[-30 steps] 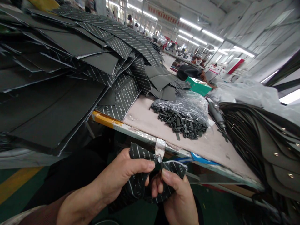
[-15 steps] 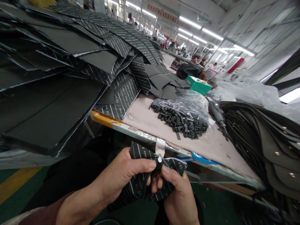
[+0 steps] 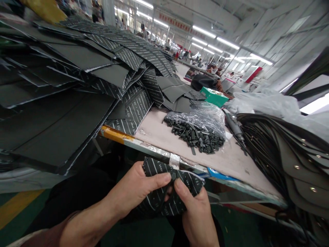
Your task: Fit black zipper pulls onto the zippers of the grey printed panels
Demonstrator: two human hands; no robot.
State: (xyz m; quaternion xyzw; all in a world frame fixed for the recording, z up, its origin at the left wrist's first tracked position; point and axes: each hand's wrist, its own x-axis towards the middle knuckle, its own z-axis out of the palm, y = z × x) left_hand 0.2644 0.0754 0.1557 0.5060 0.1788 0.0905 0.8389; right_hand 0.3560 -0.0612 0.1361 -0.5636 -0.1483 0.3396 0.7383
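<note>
Cloth (image 3: pixel 190 181) lies across both hands, just short of the near edge of the desk (image 3: pixel 154 121), long axis running left to right. Left hand (image 3: pixel 136 187) grasps one side, right hand (image 3: pixel 196 207) the other; dark disc (image 3: pixel 173 175) sits mid-length between the two grips, neither clearly nearer.

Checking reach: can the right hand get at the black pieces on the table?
Likely yes, if the right hand releases the cloth: the black pieces lie past the table edge, near side apparently outside the bag.
</note>
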